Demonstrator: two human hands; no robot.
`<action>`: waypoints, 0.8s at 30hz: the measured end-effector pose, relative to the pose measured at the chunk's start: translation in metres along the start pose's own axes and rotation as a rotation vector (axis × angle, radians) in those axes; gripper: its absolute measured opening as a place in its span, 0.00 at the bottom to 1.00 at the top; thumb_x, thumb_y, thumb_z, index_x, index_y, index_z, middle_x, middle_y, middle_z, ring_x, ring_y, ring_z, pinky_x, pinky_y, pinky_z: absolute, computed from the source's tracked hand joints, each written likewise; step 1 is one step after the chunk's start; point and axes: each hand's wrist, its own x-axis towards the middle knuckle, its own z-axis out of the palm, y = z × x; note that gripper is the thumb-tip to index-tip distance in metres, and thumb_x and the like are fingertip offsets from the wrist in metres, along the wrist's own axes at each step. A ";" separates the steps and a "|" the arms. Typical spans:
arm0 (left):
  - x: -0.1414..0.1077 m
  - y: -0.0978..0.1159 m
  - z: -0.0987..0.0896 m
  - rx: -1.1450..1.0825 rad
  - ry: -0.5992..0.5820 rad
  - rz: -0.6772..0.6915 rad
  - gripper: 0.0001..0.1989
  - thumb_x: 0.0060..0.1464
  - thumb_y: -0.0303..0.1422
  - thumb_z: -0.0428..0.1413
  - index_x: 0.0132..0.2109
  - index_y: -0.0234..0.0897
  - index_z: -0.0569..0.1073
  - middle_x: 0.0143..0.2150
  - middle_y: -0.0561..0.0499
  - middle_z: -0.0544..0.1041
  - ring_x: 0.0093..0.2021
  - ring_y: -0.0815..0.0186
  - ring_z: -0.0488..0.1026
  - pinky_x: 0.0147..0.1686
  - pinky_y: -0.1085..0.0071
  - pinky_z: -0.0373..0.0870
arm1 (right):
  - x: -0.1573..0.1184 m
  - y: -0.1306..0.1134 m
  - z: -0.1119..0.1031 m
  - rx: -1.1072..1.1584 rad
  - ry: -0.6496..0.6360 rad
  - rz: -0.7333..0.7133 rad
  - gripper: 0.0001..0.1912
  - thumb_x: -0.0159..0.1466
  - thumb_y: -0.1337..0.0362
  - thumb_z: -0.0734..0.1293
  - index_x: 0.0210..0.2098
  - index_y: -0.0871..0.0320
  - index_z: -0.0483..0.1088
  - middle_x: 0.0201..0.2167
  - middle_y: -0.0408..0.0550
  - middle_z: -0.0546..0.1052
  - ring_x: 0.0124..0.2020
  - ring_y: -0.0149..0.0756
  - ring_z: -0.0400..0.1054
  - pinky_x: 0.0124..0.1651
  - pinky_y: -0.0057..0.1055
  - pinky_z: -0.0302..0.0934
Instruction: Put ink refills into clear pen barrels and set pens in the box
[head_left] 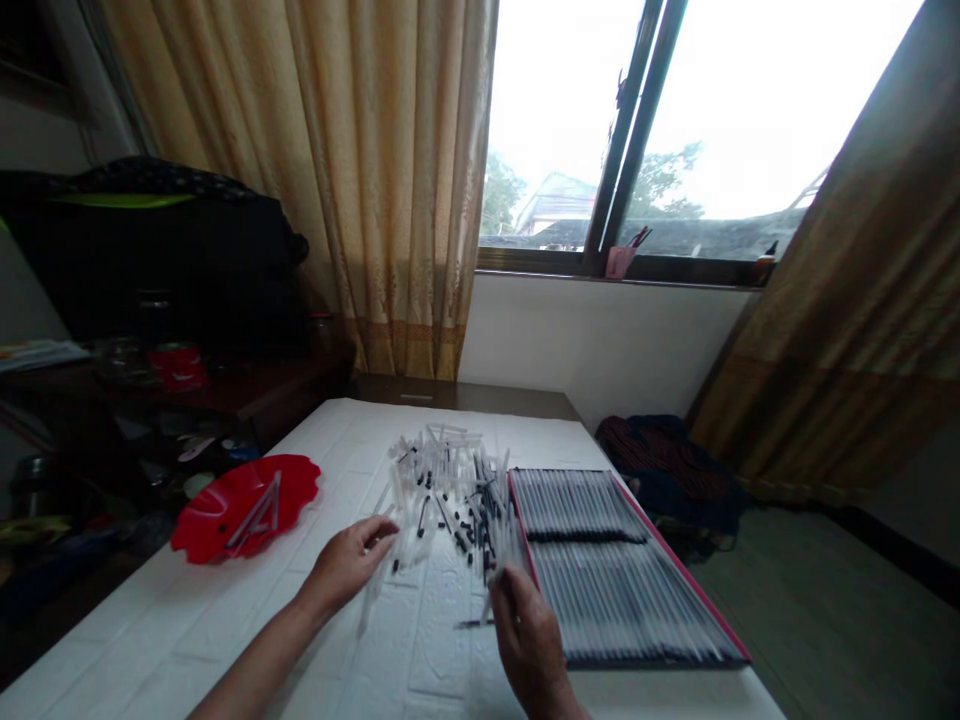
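My left hand [352, 560] is curled at the left edge of a loose pile of clear plastic pen barrels [442, 460]. Its thumb and fingertips come together beside thin clear tubes; what lies between them is too blurred to make out. My right hand [527, 635] is closed, thumb against fingers, just left of the pen tray. A blurred clear pen barrel [511, 545] rises from its fingertips. Small black caps [461, 540] and dark thin pieces lie scattered between the hands. Filled with two rows of clear pens, the red-edged tray [694, 570] lies at the right.
A red scalloped plate [300, 480] with a few clear tubes sits at the table's left. The white table [255, 620] ends just right of the tray. Beyond its left edge stands a dark desk with a screen [195, 270]. Dark cloth [660, 465] is heaped beyond the right edge.
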 end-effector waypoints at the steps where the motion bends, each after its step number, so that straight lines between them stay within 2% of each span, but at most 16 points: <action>1: -0.003 -0.010 0.000 0.027 0.012 -0.025 0.12 0.53 0.37 0.49 0.39 0.41 0.75 0.38 0.52 0.80 0.39 0.63 0.75 0.37 0.72 0.68 | -0.005 0.005 0.000 -0.015 0.003 -0.016 0.10 0.66 0.65 0.56 0.44 0.56 0.66 0.33 0.49 0.76 0.34 0.36 0.73 0.36 0.27 0.65; 4: -0.015 -0.030 0.005 0.091 0.043 -0.072 0.10 0.51 0.34 0.50 0.37 0.41 0.76 0.38 0.51 0.79 0.39 0.62 0.75 0.40 0.71 0.66 | -0.019 0.017 0.002 -0.049 -0.021 -0.082 0.11 0.65 0.66 0.57 0.45 0.56 0.67 0.34 0.49 0.78 0.35 0.36 0.74 0.36 0.26 0.67; 6: -0.020 -0.031 0.011 0.141 0.063 -0.067 0.09 0.52 0.33 0.51 0.36 0.43 0.76 0.39 0.51 0.78 0.42 0.62 0.73 0.43 0.70 0.64 | -0.024 0.020 0.005 -0.060 -0.035 -0.093 0.11 0.65 0.67 0.58 0.45 0.56 0.67 0.34 0.50 0.78 0.35 0.36 0.75 0.36 0.25 0.68; 10: -0.020 -0.017 0.024 0.344 0.046 0.011 0.08 0.55 0.33 0.52 0.40 0.43 0.76 0.42 0.50 0.76 0.46 0.62 0.70 0.47 0.69 0.61 | -0.027 0.023 0.009 -0.070 -0.047 -0.069 0.11 0.65 0.66 0.57 0.45 0.56 0.67 0.35 0.51 0.79 0.35 0.38 0.76 0.36 0.26 0.69; 14: -0.013 -0.004 0.035 0.417 0.024 -0.012 0.06 0.53 0.32 0.55 0.37 0.40 0.76 0.40 0.47 0.75 0.46 0.57 0.69 0.47 0.64 0.59 | -0.027 0.023 0.009 -0.075 -0.078 -0.097 0.12 0.65 0.65 0.58 0.45 0.56 0.68 0.36 0.51 0.79 0.36 0.38 0.76 0.37 0.27 0.70; 19: -0.009 -0.002 0.036 0.293 0.044 -0.052 0.04 0.50 0.28 0.55 0.33 0.40 0.74 0.38 0.47 0.74 0.46 0.56 0.68 0.46 0.62 0.59 | -0.026 0.022 0.008 -0.047 -0.082 -0.113 0.12 0.66 0.67 0.58 0.46 0.56 0.68 0.35 0.51 0.79 0.36 0.37 0.76 0.37 0.26 0.70; 24: -0.008 0.005 0.035 -0.021 0.070 -0.065 0.05 0.53 0.30 0.51 0.36 0.42 0.71 0.39 0.50 0.75 0.44 0.61 0.70 0.46 0.66 0.61 | -0.026 0.024 0.009 -0.050 -0.119 -0.117 0.15 0.64 0.68 0.58 0.48 0.57 0.67 0.36 0.51 0.79 0.37 0.38 0.75 0.38 0.27 0.70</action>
